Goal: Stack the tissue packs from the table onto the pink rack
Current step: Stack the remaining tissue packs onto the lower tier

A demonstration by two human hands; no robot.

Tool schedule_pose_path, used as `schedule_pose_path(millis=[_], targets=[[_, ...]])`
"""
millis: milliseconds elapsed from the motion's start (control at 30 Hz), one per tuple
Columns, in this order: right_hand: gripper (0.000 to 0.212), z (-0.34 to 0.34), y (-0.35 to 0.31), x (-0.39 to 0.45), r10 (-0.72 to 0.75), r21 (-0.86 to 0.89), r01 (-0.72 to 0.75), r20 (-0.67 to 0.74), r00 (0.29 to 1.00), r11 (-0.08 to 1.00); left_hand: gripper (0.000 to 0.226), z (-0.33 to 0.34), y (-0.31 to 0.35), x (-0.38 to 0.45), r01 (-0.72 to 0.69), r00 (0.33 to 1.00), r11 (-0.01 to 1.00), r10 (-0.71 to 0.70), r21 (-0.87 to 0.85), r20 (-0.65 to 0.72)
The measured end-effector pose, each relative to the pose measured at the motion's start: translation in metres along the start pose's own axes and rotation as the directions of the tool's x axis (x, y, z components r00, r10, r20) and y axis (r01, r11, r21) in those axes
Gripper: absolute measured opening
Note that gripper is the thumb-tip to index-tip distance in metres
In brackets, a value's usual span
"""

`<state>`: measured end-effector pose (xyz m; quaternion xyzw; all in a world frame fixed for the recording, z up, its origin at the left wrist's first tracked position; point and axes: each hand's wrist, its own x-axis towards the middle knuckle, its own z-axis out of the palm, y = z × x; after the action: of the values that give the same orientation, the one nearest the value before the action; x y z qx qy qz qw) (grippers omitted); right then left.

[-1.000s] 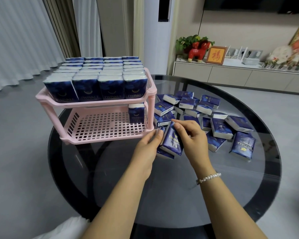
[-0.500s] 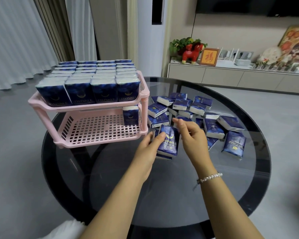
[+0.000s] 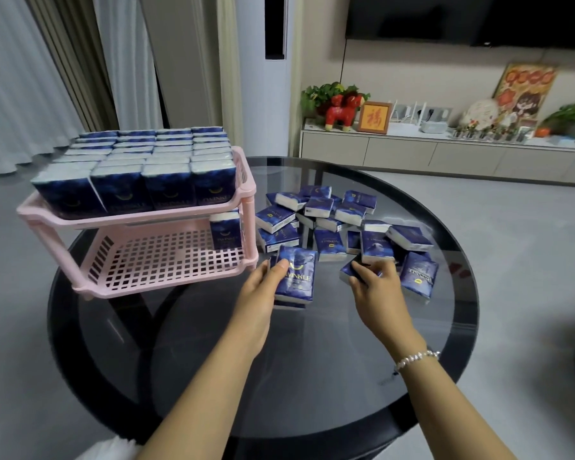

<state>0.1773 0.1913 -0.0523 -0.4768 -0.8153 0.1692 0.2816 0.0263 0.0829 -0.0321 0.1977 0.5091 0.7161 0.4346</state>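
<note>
A two-tier pink rack (image 3: 166, 287) stands on the left of the round glass table (image 3: 312, 376). Its top shelf is packed with several upright dark blue tissue packs (image 3: 140, 180); one pack (image 3: 224, 232) stands at the right end of the lower shelf. My left hand (image 3: 261, 293) holds a blue tissue pack (image 3: 297, 275) just right of the rack's front corner, thumb on its face, with more packs under it. My right hand (image 3: 374, 283) grips another tissue pack (image 3: 347, 272) at the near edge of the loose heap (image 3: 339, 224).
Beyond the table runs a low white cabinet (image 3: 445, 154) with a red toy horse, a framed picture and plants. Curtains hang at the left. A tall white unit (image 3: 269, 78) stands behind the rack. Bare glass lies near me.
My right hand has let go of the pack both hands held and moved right to grip another one in the heap. My left hand keeps the first pack.
</note>
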Motion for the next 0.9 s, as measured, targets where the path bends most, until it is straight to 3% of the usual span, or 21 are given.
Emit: schedule_pose_path(millis=[133,233,333,433,500,567,733,833,900], targets=[[0.036,-0.003,-0.009,-0.01,-0.036,0.035,0.031,0.134,0.99,0.999,0.014,-0.003,0.001,0.001,-0.009,1.0,1.0,0.008,-0.022,-0.017],[0.032,-0.012,-0.016,-0.011,-0.123,0.078,0.106,0.249,0.961,0.991,0.013,-0.004,0.003,0.0,-0.011,1.0,1.0,0.011,-0.026,-0.029],[0.035,-0.022,-0.02,-0.003,-0.17,0.026,0.17,0.276,0.946,0.985,0.013,-0.006,0.004,0.0,-0.008,0.999,1.0,0.007,-0.008,-0.038],[0.053,-0.027,-0.024,0.009,-0.133,-0.179,0.222,0.408,0.903,0.959,0.013,-0.009,0.005,0.001,-0.009,0.999,1.0,0.009,0.0,-0.037],[0.059,-0.03,-0.028,0.015,-0.073,-0.187,0.203,0.539,0.839,0.961,0.013,-0.011,0.004,0.001,-0.012,0.999,1.0,0.012,0.002,-0.038],[0.062,-0.031,-0.031,0.018,-0.05,-0.182,0.191,0.585,0.809,0.964,0.012,-0.012,0.003,0.001,-0.019,0.999,1.0,0.019,0.006,-0.043],[0.039,-0.032,-0.032,0.015,-0.042,-0.172,0.166,0.561,0.827,0.971,0.01,-0.014,0.002,0.003,-0.029,0.998,1.0,0.028,-0.006,-0.055],[0.027,-0.029,-0.027,0.008,0.008,-0.021,0.001,0.421,0.907,1.0,0.013,-0.015,0.001,0.003,-0.043,0.997,0.999,0.043,0.007,-0.063],[0.027,-0.028,-0.026,0.001,0.097,0.171,-0.156,0.312,0.945,0.973,0.026,-0.016,0.001,0.002,-0.053,0.994,0.998,0.055,0.019,-0.091]])
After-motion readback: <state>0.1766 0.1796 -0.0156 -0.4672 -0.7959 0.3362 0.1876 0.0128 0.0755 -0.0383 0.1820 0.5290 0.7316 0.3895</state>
